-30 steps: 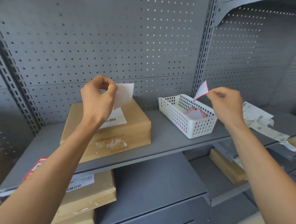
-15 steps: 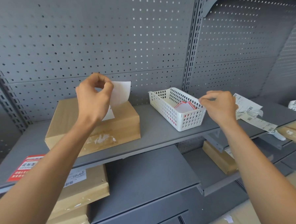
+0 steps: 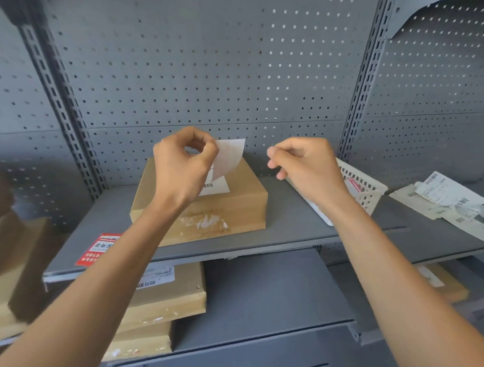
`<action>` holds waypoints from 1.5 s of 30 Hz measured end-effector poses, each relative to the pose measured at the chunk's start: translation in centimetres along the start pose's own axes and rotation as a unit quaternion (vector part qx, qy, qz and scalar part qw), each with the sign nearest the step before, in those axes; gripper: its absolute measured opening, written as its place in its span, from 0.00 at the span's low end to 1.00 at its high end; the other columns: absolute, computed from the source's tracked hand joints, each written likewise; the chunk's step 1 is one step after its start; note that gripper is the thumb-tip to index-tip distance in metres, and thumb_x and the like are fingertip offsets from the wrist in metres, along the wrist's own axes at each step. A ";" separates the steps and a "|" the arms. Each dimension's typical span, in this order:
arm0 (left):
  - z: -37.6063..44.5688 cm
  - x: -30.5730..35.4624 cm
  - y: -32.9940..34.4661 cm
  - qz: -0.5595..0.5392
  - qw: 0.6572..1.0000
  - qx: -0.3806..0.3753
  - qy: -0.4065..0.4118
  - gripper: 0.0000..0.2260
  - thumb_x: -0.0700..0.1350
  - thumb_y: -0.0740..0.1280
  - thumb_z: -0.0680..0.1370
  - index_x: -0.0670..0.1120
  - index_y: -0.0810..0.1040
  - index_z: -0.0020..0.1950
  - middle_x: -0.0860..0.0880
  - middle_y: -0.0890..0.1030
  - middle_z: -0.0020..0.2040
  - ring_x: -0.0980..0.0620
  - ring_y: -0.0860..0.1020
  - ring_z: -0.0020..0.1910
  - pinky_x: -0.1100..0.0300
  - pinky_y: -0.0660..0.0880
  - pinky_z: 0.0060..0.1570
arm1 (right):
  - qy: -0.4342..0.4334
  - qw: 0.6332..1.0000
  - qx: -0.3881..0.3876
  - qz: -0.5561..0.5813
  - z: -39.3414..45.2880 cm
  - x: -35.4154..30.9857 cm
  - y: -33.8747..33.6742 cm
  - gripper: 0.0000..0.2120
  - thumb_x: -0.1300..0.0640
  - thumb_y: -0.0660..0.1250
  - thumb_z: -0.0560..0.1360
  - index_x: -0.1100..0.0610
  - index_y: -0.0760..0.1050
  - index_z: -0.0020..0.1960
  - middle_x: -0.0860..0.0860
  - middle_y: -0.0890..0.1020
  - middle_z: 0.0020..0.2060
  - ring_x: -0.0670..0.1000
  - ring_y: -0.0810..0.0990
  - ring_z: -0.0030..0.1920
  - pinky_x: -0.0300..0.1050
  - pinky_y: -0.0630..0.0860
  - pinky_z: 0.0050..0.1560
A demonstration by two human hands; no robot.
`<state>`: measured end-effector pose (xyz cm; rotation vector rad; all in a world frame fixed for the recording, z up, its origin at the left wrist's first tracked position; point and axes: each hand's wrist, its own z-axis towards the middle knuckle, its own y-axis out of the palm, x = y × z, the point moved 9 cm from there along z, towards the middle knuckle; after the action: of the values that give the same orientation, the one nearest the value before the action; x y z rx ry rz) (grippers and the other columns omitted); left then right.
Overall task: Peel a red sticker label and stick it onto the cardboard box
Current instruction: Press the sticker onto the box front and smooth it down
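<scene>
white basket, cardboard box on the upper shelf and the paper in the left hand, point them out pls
white basket (image 3: 371, 194), head view, on its lattice end wall.
cardboard box (image 3: 236, 211), head view, on its front face.
paper (image 3: 231, 156), head view, on the middle of the white sheet.

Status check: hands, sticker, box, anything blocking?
Left hand pinching white sheet above cardboard box. Right hand loosely curled, grip contents unclear. Box top unobstructed.

The one camera sits on my head, facing forward and slightly down at the grey shelf (image 3: 280, 232) and pegboard wall (image 3: 215, 72), close enough that my forearms fill the lower frame.
</scene>
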<state>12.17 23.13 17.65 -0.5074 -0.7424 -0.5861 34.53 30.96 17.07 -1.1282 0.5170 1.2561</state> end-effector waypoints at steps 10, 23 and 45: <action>-2.7 4.3 -5.9 0.152 0.950 0.069 0.265 0.05 0.42 0.70 0.78 0.42 0.83 0.42 0.50 0.83 0.39 0.47 0.79 0.40 0.55 0.75 0.44 | -0.012 0.990 -0.100 0.103 -0.2 -5.2 10.2 0.14 0.46 0.67 0.81 0.56 0.85 0.47 0.49 0.89 0.42 0.51 0.88 0.37 0.44 0.78 0.43; -4.2 3.8 -10.4 0.216 0.920 0.115 0.305 0.09 0.50 0.76 0.77 0.44 0.87 0.51 0.46 0.83 0.51 0.42 0.76 0.52 0.52 0.75 0.52 | -0.058 0.987 -0.078 0.131 -1.4 -8.3 11.6 0.09 0.57 0.67 0.80 0.58 0.84 0.47 0.51 0.88 0.38 0.48 0.87 0.35 0.34 0.75 0.37; -6.3 -0.9 -10.2 0.059 0.994 0.072 0.061 0.04 0.47 0.74 0.77 0.52 0.85 0.42 0.55 0.83 0.40 0.52 0.75 0.48 0.60 0.70 0.47 | -0.076 0.995 -0.061 -0.008 -4.1 -4.4 7.5 0.10 0.56 0.69 0.79 0.57 0.86 0.43 0.51 0.87 0.35 0.50 0.86 0.41 0.37 0.78 0.47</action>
<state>7.99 12.10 15.25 -0.3763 -0.6287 -0.4463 27.38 24.57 16.18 -1.1253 0.3192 1.3617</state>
